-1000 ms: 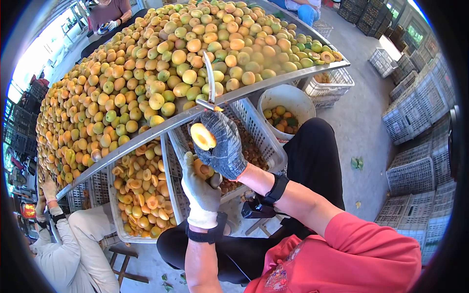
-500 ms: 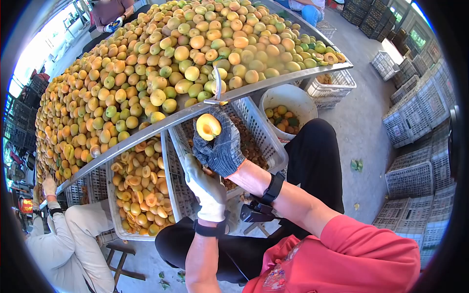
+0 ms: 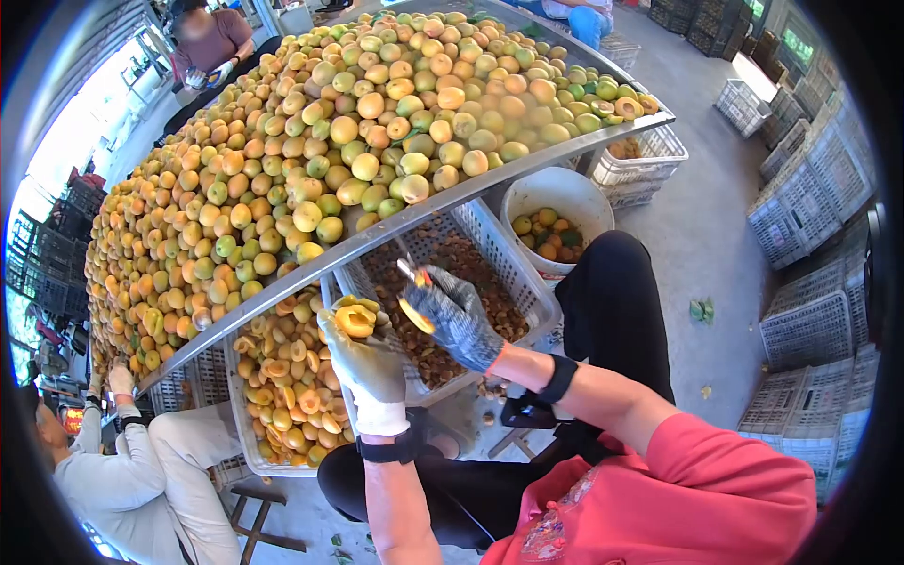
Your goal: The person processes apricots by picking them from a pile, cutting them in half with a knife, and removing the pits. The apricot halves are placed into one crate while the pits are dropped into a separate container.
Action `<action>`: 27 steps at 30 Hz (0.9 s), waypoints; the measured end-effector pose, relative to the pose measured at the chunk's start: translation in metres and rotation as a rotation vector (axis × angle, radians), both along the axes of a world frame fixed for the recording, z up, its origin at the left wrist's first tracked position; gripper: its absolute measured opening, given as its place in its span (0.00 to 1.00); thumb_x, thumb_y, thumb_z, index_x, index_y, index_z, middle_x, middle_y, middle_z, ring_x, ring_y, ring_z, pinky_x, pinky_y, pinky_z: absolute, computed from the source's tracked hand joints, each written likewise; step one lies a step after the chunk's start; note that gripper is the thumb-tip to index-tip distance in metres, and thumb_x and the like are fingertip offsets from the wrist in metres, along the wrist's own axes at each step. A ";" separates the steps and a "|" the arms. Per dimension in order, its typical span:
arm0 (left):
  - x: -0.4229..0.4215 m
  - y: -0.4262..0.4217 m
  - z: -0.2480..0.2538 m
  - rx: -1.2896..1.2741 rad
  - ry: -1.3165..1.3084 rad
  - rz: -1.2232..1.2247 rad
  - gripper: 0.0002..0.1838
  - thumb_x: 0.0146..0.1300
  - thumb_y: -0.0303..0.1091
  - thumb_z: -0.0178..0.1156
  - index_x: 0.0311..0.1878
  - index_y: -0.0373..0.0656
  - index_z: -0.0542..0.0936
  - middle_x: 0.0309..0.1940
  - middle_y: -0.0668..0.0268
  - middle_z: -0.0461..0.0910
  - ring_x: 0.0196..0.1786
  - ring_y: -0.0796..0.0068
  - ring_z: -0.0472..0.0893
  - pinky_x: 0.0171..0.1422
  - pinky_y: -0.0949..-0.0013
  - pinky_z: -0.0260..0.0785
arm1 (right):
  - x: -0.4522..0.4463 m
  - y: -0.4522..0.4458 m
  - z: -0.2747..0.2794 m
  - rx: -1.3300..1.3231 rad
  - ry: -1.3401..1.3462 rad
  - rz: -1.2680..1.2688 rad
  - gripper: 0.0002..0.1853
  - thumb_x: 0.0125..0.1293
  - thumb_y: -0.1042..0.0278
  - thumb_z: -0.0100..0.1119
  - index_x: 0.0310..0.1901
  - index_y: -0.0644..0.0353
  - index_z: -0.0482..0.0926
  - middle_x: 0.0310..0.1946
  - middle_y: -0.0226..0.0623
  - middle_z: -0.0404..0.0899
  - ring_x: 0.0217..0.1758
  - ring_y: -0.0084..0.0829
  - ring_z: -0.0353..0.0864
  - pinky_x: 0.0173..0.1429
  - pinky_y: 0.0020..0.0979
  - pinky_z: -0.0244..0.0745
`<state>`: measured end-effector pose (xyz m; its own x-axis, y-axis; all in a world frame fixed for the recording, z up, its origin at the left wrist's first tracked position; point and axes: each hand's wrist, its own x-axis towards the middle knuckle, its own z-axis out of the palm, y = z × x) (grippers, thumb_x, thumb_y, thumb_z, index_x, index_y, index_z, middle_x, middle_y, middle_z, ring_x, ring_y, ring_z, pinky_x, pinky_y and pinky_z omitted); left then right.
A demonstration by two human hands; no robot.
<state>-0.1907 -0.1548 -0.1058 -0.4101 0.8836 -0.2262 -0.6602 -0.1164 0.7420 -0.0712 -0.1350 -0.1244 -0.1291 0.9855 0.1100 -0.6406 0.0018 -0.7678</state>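
In front of me, my left hand (image 3: 365, 363), in a pale glove, is closed around a cut apricot half (image 3: 356, 318) with its hollow facing up. Close to its right, my right hand (image 3: 457, 320), in a dark grey knit glove, grips a small knife (image 3: 420, 277) with an orange-yellow handle. Its blade is blurred. A second orange piece (image 3: 417, 316), seen edge-on, shows at the same hand's fingers and looks like another apricot half. Below my left hand stands a crate of apricot halves (image 3: 292, 395); under my right hand, a crate holds brown pits (image 3: 443, 348).
A metal-edged table (image 3: 527, 168) carries a large heap of whole apricots (image 3: 282, 179). A white bucket (image 3: 527, 193) with some fruit stands by my knee. Stacked crates (image 3: 810, 217) line the right side. Co-workers sit at the left (image 3: 122, 461) and far side (image 3: 212, 47).
My hands have moved apart. The right hand has lowered and shifted right, bringing the knife down from the table edge. The left hand now shows an apricot half, tilted up.
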 end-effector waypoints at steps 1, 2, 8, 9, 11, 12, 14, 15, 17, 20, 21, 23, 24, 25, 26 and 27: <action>-0.002 -0.001 0.004 0.023 -0.033 -0.006 0.24 0.72 0.57 0.46 0.47 0.42 0.74 0.32 0.64 0.77 0.35 0.72 0.76 0.42 0.72 0.71 | 0.011 -0.005 0.004 0.081 -0.369 0.060 0.13 0.68 0.57 0.57 0.42 0.59 0.78 0.31 0.34 0.81 0.32 0.30 0.80 0.37 0.30 0.74; -0.003 -0.002 0.007 0.044 -0.068 -0.015 0.24 0.71 0.57 0.47 0.48 0.42 0.74 0.34 0.64 0.77 0.35 0.72 0.76 0.41 0.72 0.70 | 0.019 -0.010 0.011 0.163 -0.740 0.116 0.15 0.67 0.54 0.57 0.41 0.59 0.77 0.29 0.39 0.81 0.31 0.37 0.82 0.36 0.35 0.74; -0.002 -0.014 0.015 0.026 -0.024 -0.052 0.23 0.72 0.55 0.46 0.49 0.43 0.74 0.36 0.62 0.79 0.36 0.68 0.78 0.40 0.67 0.73 | 0.021 -0.030 0.009 0.492 -1.242 0.073 0.17 0.64 0.50 0.57 0.38 0.58 0.75 0.28 0.46 0.79 0.33 0.50 0.80 0.35 0.47 0.73; -0.003 -0.015 0.014 0.025 -0.025 -0.052 0.23 0.72 0.55 0.46 0.49 0.43 0.74 0.36 0.62 0.79 0.36 0.68 0.78 0.40 0.67 0.73 | 0.020 -0.028 0.008 0.488 -1.267 0.101 0.18 0.64 0.49 0.57 0.38 0.58 0.75 0.28 0.46 0.79 0.32 0.50 0.80 0.34 0.47 0.73; -0.005 -0.014 0.013 0.043 -0.065 -0.060 0.22 0.72 0.55 0.47 0.50 0.44 0.74 0.36 0.61 0.79 0.36 0.67 0.79 0.40 0.66 0.73 | 0.017 -0.027 0.004 0.493 -1.294 0.075 0.17 0.63 0.50 0.58 0.38 0.58 0.76 0.27 0.46 0.79 0.31 0.49 0.80 0.33 0.47 0.73; -0.005 -0.015 0.013 0.043 -0.067 -0.057 0.22 0.72 0.55 0.47 0.50 0.44 0.74 0.36 0.61 0.79 0.36 0.67 0.79 0.40 0.66 0.73 | 0.016 -0.027 0.003 0.497 -1.321 0.051 0.17 0.62 0.51 0.59 0.38 0.58 0.76 0.27 0.46 0.79 0.31 0.49 0.80 0.33 0.47 0.74; -0.006 -0.016 0.013 -0.006 -0.107 -0.032 0.24 0.71 0.55 0.48 0.51 0.42 0.73 0.37 0.60 0.79 0.38 0.65 0.79 0.43 0.63 0.74 | 0.015 -0.025 0.000 0.531 -1.381 0.003 0.16 0.61 0.52 0.60 0.37 0.58 0.76 0.27 0.46 0.79 0.30 0.49 0.81 0.33 0.46 0.74; -0.006 -0.016 0.010 -0.006 -0.108 -0.032 0.24 0.71 0.55 0.48 0.51 0.42 0.73 0.37 0.60 0.79 0.38 0.65 0.79 0.43 0.63 0.74 | 0.014 -0.023 -0.001 0.565 -1.438 -0.048 0.15 0.60 0.54 0.61 0.37 0.58 0.76 0.27 0.46 0.79 0.30 0.48 0.81 0.33 0.46 0.74; -0.006 -0.015 0.003 0.090 -0.126 -0.032 0.22 0.72 0.50 0.49 0.55 0.40 0.73 0.41 0.58 0.79 0.43 0.62 0.78 0.52 0.57 0.72 | 0.014 -0.019 -0.005 0.561 -1.431 -0.098 0.14 0.60 0.54 0.61 0.36 0.57 0.76 0.28 0.46 0.80 0.30 0.48 0.81 0.33 0.46 0.75; -0.006 -0.015 0.001 0.060 -0.165 -0.034 0.22 0.73 0.48 0.48 0.56 0.38 0.72 0.45 0.57 0.77 0.47 0.61 0.77 0.57 0.55 0.70 | 0.013 -0.016 -0.003 0.544 -1.507 -0.127 0.13 0.58 0.56 0.62 0.36 0.57 0.76 0.29 0.45 0.80 0.30 0.46 0.81 0.33 0.46 0.75; -0.010 -0.016 -0.002 0.082 -0.202 -0.084 0.23 0.72 0.48 0.49 0.56 0.36 0.71 0.48 0.56 0.76 0.48 0.60 0.77 0.58 0.54 0.69 | 0.013 -0.017 -0.002 0.533 -1.491 -0.128 0.13 0.59 0.56 0.62 0.36 0.58 0.77 0.29 0.46 0.80 0.30 0.47 0.81 0.34 0.46 0.75; -0.003 -0.014 0.011 0.054 -0.241 -0.017 0.23 0.72 0.50 0.50 0.55 0.37 0.72 0.45 0.58 0.77 0.45 0.63 0.78 0.55 0.59 0.71 | 0.012 -0.016 -0.001 0.528 -1.475 -0.130 0.13 0.60 0.56 0.61 0.36 0.58 0.77 0.29 0.48 0.80 0.31 0.48 0.81 0.34 0.46 0.74; -0.001 -0.014 0.016 0.022 -0.277 0.050 0.23 0.71 0.51 0.50 0.53 0.38 0.72 0.42 0.59 0.78 0.43 0.66 0.78 0.51 0.63 0.73 | 0.011 -0.016 -0.005 0.361 -1.308 -0.086 0.13 0.62 0.56 0.61 0.36 0.58 0.77 0.29 0.44 0.80 0.30 0.43 0.81 0.34 0.42 0.74; -0.004 -0.014 0.012 0.023 -0.278 0.051 0.23 0.71 0.51 0.50 0.53 0.38 0.72 0.42 0.59 0.78 0.43 0.66 0.78 0.51 0.63 0.73 | 0.010 -0.015 -0.009 0.198 -1.137 -0.043 0.12 0.64 0.57 0.61 0.35 0.59 0.77 0.28 0.41 0.80 0.29 0.39 0.82 0.33 0.38 0.73; -0.010 -0.015 0.005 0.021 -0.262 0.000 0.22 0.71 0.52 0.51 0.51 0.39 0.72 0.41 0.59 0.78 0.42 0.66 0.78 0.51 0.64 0.73 | 0.009 -0.013 -0.013 0.202 -1.137 -0.042 0.12 0.64 0.57 0.61 0.35 0.59 0.77 0.28 0.41 0.80 0.29 0.39 0.82 0.33 0.38 0.73; -0.016 -0.016 -0.003 0.018 -0.246 -0.050 0.22 0.71 0.52 0.51 0.49 0.40 0.73 0.40 0.58 0.78 0.41 0.66 0.78 0.50 0.64 0.73 | 0.007 -0.011 -0.016 -0.055 -0.654 0.093 0.12 0.65 0.58 0.60 0.35 0.59 0.78 0.27 0.37 0.80 0.29 0.31 0.80 0.32 0.34 0.72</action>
<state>-0.2066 -0.1709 -0.1089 -0.3007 0.9060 -0.2980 -0.8257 -0.0910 0.5568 -0.0638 -0.1458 -0.1403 -0.2369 0.9690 -0.0697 -0.0380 -0.0809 -0.9960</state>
